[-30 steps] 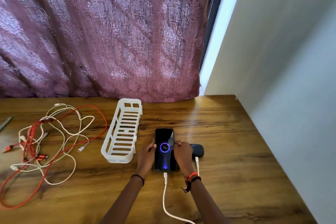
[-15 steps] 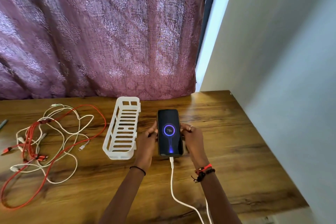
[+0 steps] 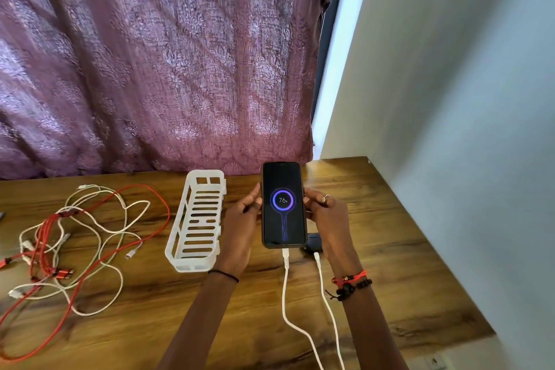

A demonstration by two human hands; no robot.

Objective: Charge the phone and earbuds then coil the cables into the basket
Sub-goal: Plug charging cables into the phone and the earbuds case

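Over the wooden worktop (image 3: 390, 264), the left hand (image 3: 240, 228) and the right hand (image 3: 327, 219) grip the two long sides of the phone (image 3: 283, 204), and its lit screen shows a ring with 76 in it. A white cable (image 3: 286, 294) is plugged into the bottom of the phone, and a second white cable (image 3: 326, 294) runs to the dark earbud case (image 3: 313, 242) lying just under the right hand. The white basket (image 3: 196, 222) sits just left of the left hand, and farther left lies a messy pile of red and white cables (image 3: 69, 246).

Black slab phone (image 3: 283, 204) lit at 76, white cable (image 3: 286, 285) plugged in, dark earbuds case (image 3: 313, 242) cabled beside it, white slotted plastic basket (image 3: 198, 224) left, red and white cables (image 3: 69, 243) tangled on wooden counter (image 3: 390, 249)
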